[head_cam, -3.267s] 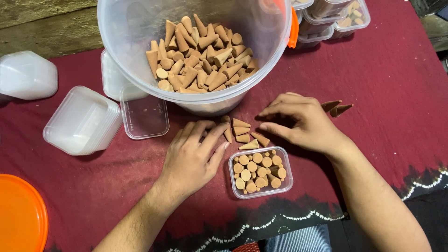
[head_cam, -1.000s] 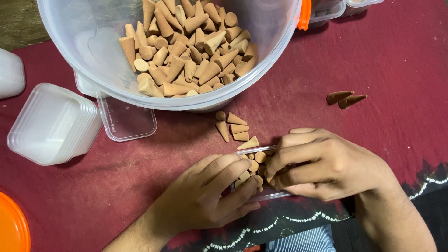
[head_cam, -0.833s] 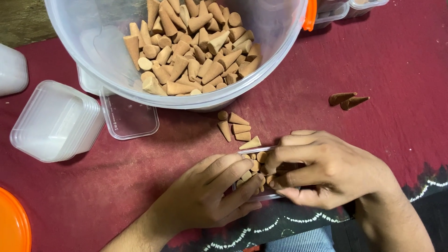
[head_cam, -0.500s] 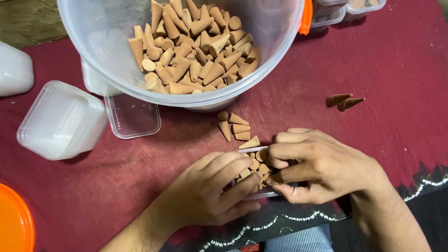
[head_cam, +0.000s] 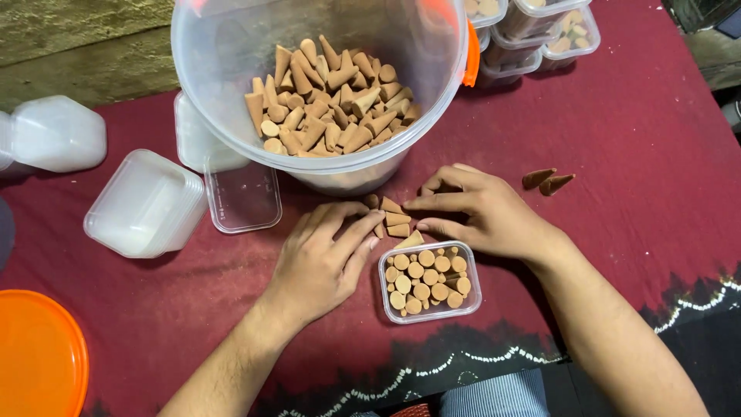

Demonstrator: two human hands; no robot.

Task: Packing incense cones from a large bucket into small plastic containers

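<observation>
A small clear plastic box (head_cam: pixel 472 297) packed with upright brown incense cones stands on the dark red cloth (head_cam: pixel 633 154). Just beyond it lie a few loose cones (head_cam: pixel 396 218). My left hand (head_cam: pixel 324 262) rests palm down left of the box, its fingertips touching the loose cones. My right hand (head_cam: pixel 482 212) lies on the cloth right of them, fingers pointing left onto the pile. Neither hand visibly grips a cone. Behind stands a big clear bucket (head_cam: pixel 231 93) holding many cones.
Stacked empty clear boxes (head_cam: pixel 143 205) and a flat clear lid (head_cam: pixel 243 201) lie at left. An orange lid (head_cam: pixel 35 359) is at the bottom left. Two darker cones (head_cam: pixel 548 181) lie at right. Filled boxes (head_cam: pixel 540 35) are stacked at the top right.
Both hands have lifted off the small box and moved up to the loose cones beyond it. The box, covered by my fingers before, now shows fully packed.
</observation>
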